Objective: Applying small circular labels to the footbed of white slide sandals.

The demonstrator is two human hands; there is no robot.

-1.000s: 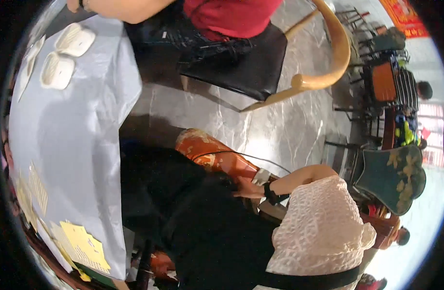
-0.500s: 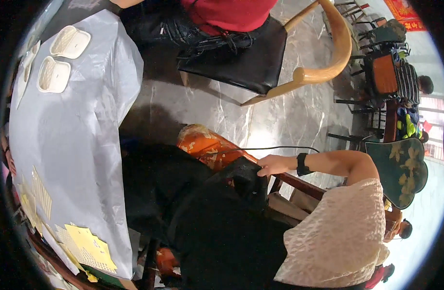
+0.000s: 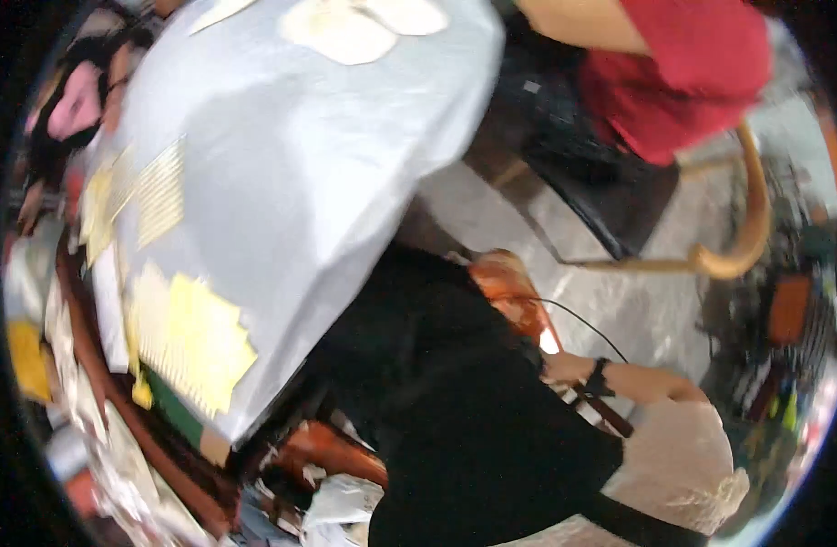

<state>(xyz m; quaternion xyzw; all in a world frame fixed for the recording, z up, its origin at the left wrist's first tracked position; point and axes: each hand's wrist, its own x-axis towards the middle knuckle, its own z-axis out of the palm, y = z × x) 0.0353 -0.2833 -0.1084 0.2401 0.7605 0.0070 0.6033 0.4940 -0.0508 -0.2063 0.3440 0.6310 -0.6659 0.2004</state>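
Beside right hand [image 3: 564, 366], orange wooden chair [image 3: 509, 287] touched; grip cannot be told; left hand unseen. Black cable [image 3: 587, 324] could be snagged.

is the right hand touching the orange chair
Cannot tell: in the blurred head view the right hand reaches beside the orange chair, but black clothing hides any contact.

Right hand [image 3: 564, 366] with black wristband at the orange chair [image 3: 509, 287], black clothing below, grey-clothed tabletop [image 3: 291, 182] with yellow sheets [image 3: 195, 342], red-shirted person [image 3: 682, 73] seated opposite
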